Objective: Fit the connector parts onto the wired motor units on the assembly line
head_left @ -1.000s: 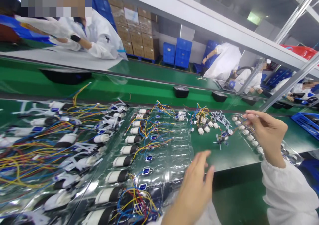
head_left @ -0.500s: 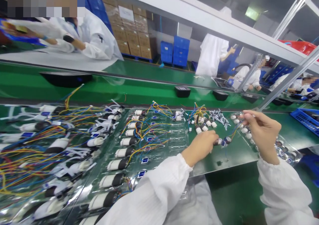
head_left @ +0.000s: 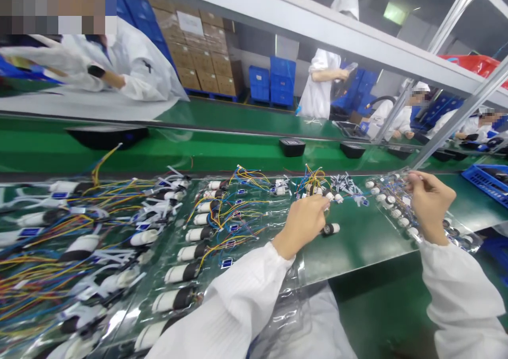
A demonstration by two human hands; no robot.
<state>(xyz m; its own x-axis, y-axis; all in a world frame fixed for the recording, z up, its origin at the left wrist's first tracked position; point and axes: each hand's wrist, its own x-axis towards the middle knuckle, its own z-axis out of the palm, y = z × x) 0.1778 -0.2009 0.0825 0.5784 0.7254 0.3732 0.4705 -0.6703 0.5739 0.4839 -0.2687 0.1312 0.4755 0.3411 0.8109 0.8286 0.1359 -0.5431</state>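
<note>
My left hand (head_left: 304,222) has its fingers closed near the pile of wired white parts (head_left: 316,181); what its fingertips hold is too small to tell. Just below its fingertips a black-and-white cylinder (head_left: 332,229) lies on the green table. My right hand (head_left: 431,200) is pinched above the right-hand clear tray (head_left: 387,203), which carries several small round parts; whatever is in the pinch cannot be made out. White strips (head_left: 346,185) lie between the hands. Left of my left hand, a clear tray holds several white-and-black cylinders (head_left: 193,252) with coloured wires.
More wired cylinders (head_left: 86,247) fill the far left. Behind the table runs a green belt (head_left: 222,147) with black holders (head_left: 292,147). A blue basket (head_left: 486,184) stands at the right. A metal frame crosses overhead; several people in white work beyond.
My left hand has moved left and up, away from the small wired part it was at. The black-and-white cylinder now shows on the table. My right hand has shifted slightly right.
</note>
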